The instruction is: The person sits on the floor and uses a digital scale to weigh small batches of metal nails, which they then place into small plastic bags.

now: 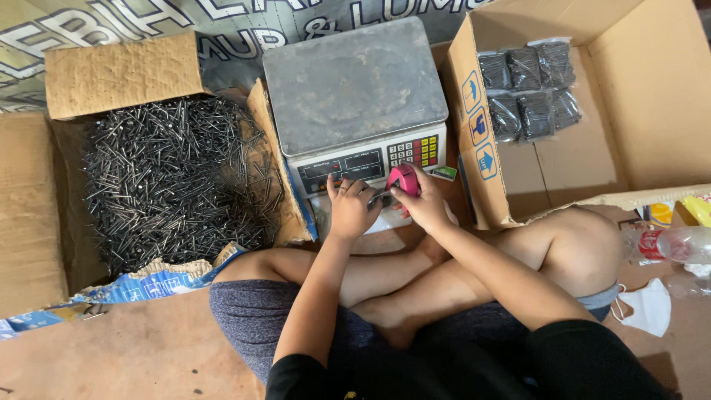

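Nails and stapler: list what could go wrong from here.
1. The right hand holds a pink stapler close against the left hand at a small bag; a finger could get pinched or stapled.
2. The open box of loose nails sits right beside the bare knee; a nail could scratch or prick the skin.
3. The hands work against the scale and its keypad; a bump might press keys.

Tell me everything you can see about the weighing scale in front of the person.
The weighing scale is a grey tabletop digital model with a bare, scuffed metal platform. Its sloped front panel has dark display windows and a keypad of white, red and yellow keys. It sits between the carton of loose nails and the carton of bagged nails.
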